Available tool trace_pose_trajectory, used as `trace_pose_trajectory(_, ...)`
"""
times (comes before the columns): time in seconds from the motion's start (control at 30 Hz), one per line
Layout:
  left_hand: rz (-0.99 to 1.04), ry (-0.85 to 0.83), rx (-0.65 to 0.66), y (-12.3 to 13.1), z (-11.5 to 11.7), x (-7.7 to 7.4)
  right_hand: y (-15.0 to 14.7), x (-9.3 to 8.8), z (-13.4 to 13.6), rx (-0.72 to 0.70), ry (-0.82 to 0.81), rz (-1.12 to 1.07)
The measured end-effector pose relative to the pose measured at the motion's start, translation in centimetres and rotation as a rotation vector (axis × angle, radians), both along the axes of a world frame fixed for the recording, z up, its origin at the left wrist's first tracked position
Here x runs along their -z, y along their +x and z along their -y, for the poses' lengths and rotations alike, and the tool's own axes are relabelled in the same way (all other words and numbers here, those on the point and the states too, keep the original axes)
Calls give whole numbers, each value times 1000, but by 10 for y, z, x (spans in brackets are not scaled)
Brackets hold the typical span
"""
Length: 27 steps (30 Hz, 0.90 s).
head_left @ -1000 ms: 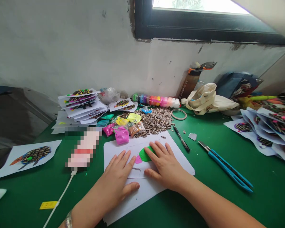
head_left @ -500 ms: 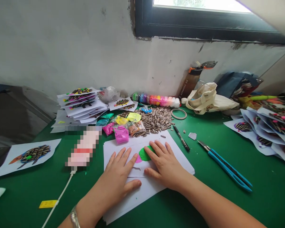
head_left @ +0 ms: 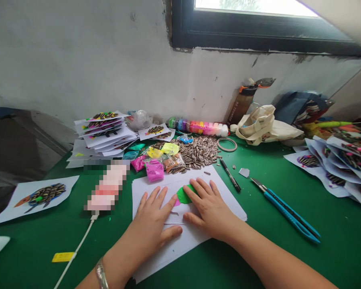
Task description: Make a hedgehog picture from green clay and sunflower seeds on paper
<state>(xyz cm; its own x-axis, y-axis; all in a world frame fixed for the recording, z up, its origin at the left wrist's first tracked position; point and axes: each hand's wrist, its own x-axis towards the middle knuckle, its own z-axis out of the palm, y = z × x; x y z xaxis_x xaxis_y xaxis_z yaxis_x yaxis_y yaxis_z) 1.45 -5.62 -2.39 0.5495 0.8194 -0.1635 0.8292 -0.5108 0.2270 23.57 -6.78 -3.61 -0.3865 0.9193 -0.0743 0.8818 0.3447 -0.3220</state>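
White paper sheets (head_left: 168,257) lie stacked on the green table, and both of my hands rest on them. On the top sheet is a flat patch of green clay (head_left: 184,196), with a small pink clay piece (head_left: 177,203) at its left end. My right hand (head_left: 209,206) lies with fingers spread, its index finger over the green clay and hiding part of it. My left hand (head_left: 156,218) is flat on the paper, fingers apart, its index fingertip touching or very near the pink piece. A short dark line shows on the paper between the hands.
Beyond the paper lie a sunflower seed pile (head_left: 200,152) and bagged clay (head_left: 154,170). To the right are a black pen (head_left: 230,174) and a blue craft knife (head_left: 289,212), blade out. Finished seed pictures (head_left: 46,196) flank both sides; a blurred pink object (head_left: 106,188) with a cable is left.
My left hand has slid very slightly to the right, and the view has shifted a little. My right hand stays spread over the green clay.
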Motion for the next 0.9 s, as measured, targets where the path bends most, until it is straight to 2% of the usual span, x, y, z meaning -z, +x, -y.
trace_pose_trajectory(0.6, -14, 49, 23, -2, -5, 5, -1, 1, 0, 6, 12, -2)
trace_pose_trajectory(0.73, -18, 59, 17, 0, -8, 6, -2, -2, 2, 22, 91, 6)
trace_pose_trajectory(0.9, -23, 47, 19, -1, -7, 6, -4, -7, 9, -125, 149, -31)
